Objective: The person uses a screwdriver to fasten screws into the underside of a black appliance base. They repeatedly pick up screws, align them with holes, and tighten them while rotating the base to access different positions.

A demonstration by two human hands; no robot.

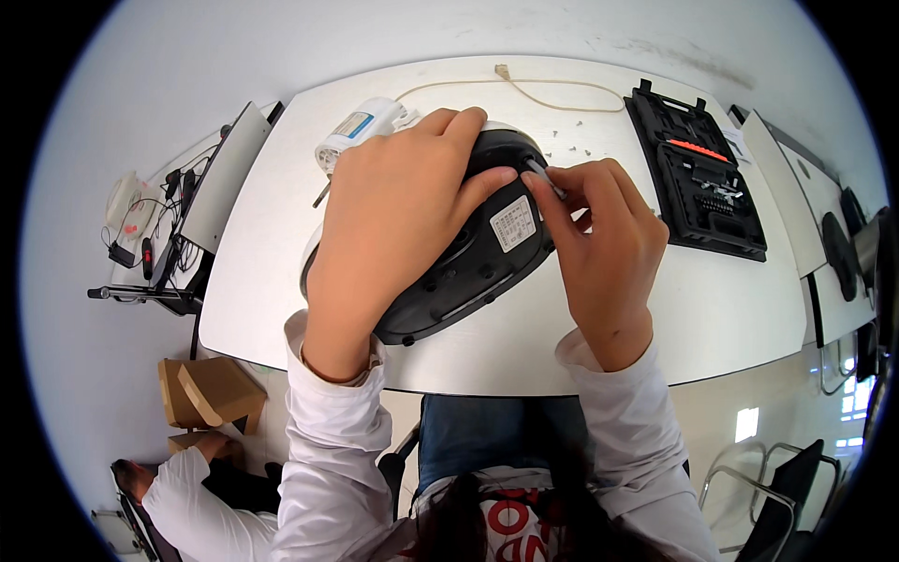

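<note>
My left hand [398, 201] is closed over an appliance base [449, 300], a black oval underside with a white shell edge. Its thumb presses on the black face near the far end. Between the thumb and fingers of my right hand [604, 225] is a slim grey metal rod [546, 178], its tip at a hole near the base's far right end. I cannot tell whether the rod is a screwdriver bit. A white label [514, 225] sits on the underside. Beyond my left hand lies a white cylindrical part [361, 129] with a blue label.
A black tool case [698, 173] lies unfolded at the table's right. Several small screws [573, 150] are scattered beside it, below a pale cord [562, 82] with a plug. Cables [178, 215] crowd a side table. At lower left are cardboard boxes [211, 393] and a seated person [201, 496].
</note>
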